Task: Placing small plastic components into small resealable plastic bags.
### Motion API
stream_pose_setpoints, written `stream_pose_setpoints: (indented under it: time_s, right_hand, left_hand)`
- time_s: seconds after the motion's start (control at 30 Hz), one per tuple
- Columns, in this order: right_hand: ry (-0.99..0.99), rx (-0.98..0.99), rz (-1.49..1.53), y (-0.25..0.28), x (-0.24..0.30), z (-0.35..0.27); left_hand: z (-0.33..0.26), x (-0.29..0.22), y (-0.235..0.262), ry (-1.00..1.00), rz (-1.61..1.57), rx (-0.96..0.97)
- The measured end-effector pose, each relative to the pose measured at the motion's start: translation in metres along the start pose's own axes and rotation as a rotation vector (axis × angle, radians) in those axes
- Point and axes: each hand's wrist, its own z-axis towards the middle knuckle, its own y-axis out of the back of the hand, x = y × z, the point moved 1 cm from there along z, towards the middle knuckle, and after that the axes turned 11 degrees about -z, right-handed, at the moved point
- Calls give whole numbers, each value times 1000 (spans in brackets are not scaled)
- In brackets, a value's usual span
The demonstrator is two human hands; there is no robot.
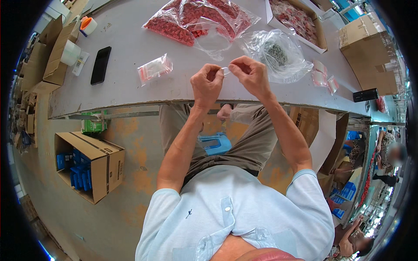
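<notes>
Above the table's near edge, my left hand [207, 83] and my right hand [253, 76] face each other with fingertips pinched. Between them is a small whitish plastic piece [225, 70], gripped from both sides; most of it is hidden by the fingers. A stack of small clear zip bags [155, 69] lies left of my left hand. Beyond the hands rests a big clear bag of red plastic parts [191, 21]. An open clear bag of metal screws [276, 54] sits just right of my right hand.
A black phone [100, 65], tape roll [88, 26] and cardboard box [54, 56] are at left. Filled small packets [320, 73], a carton of packed red parts [300, 21], a closed box [368, 52] and a black cylinder [365, 95] stand right. Other people work at far right.
</notes>
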Motion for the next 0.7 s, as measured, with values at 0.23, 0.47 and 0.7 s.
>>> stream_pose_setpoints:
  time_s: [0.23,0.47,0.7]
  right_hand:
    - [181,1,-44,19,3,-4]
    - [129,107,33,8,-10,-3]
    - [-36,184,273,4,-24,-2]
  left_hand:
    - [4,1,5,189,-161,32]
    - [4,2,9,185,-170,118]
    - [4,-5,9,164,-271,206]
